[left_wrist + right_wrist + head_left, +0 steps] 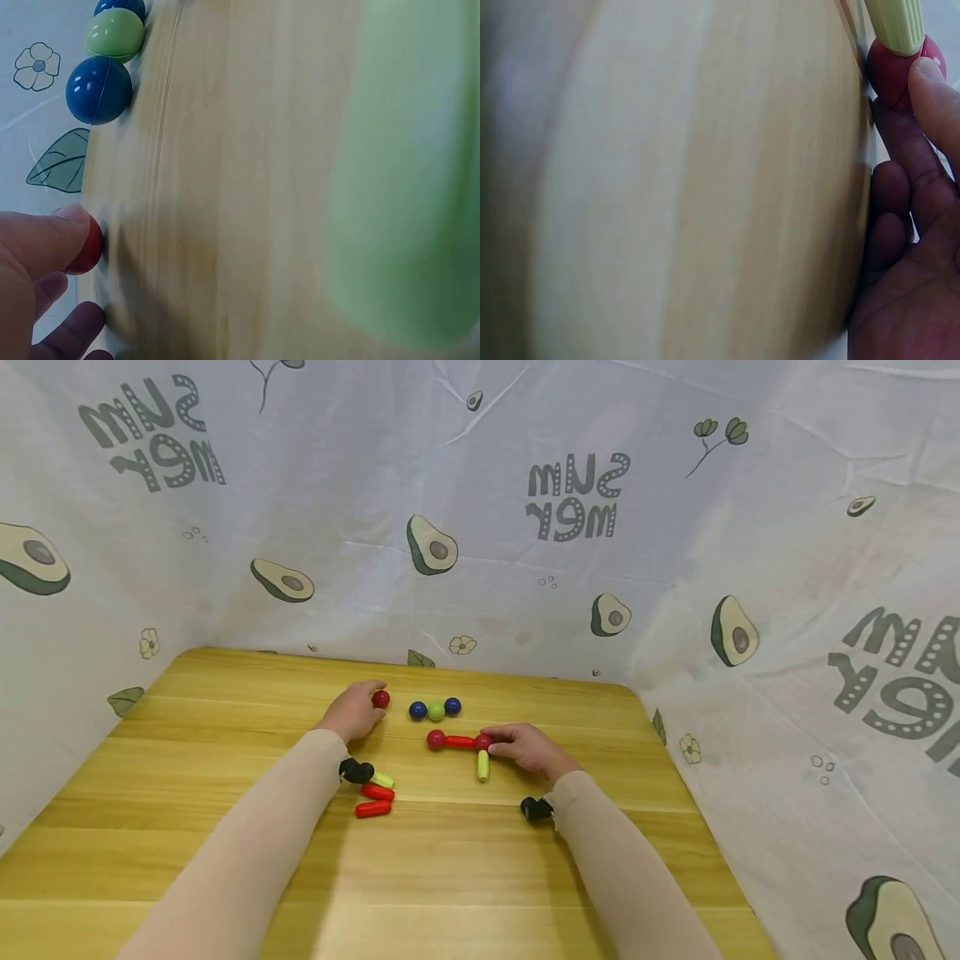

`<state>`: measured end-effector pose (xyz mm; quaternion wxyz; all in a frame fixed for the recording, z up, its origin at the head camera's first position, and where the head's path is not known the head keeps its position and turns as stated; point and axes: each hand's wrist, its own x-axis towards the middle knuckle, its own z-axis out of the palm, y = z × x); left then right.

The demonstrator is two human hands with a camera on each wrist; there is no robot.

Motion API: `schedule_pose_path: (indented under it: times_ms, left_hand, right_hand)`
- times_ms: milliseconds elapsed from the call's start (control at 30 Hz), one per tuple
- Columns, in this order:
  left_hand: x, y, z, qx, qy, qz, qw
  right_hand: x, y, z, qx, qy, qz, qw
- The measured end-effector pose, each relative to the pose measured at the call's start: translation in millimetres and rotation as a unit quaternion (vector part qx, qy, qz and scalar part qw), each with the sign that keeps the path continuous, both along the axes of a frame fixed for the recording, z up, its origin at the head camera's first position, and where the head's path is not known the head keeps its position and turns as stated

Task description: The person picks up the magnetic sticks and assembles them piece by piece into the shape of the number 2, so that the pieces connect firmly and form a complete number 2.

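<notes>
Overall, the wooden table (450,877) bore everything, and 2 sleeved forearms reached forward over it, the left forearm (247,852) and the right forearm (630,868) slanting inward. Right hand (528,750) faced inward, thumb and forefinger pinching a red corner ball (482,742), its other fingers curled (plain in the right wrist view). Left hand (351,714) grasped a loose red ball (381,699) between thumb and fingers near the table's far edge.

The L-shaped piece (460,742) lay between the hands, nearer the right: 1 red rod and 1 yellow-green rod (483,766) met at the corner ball. Judgement: steadying it there suited the work, since a twist might have swung either rod; light pressure, piece kept flat, seemed best.

Beyond it sat a row of 3 balls (436,712), apart from the loose red ball. Judgement: a path clear of that row was safer, with fingertips kept off the ball's joining face.
</notes>
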<state>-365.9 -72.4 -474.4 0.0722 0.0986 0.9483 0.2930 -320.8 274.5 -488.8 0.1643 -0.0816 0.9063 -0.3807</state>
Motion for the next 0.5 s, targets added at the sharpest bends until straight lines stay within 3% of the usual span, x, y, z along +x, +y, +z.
schedule_pose_path:
  times_ms: [500]
  left_hand:
    - [0.6, 1.4, -1.3, -0.029, 0.012, 0.008, 0.9995]
  right_hand:
    - [-0.1, 0.2, -1.6, -0.014, -0.016, -0.007, 0.9998]
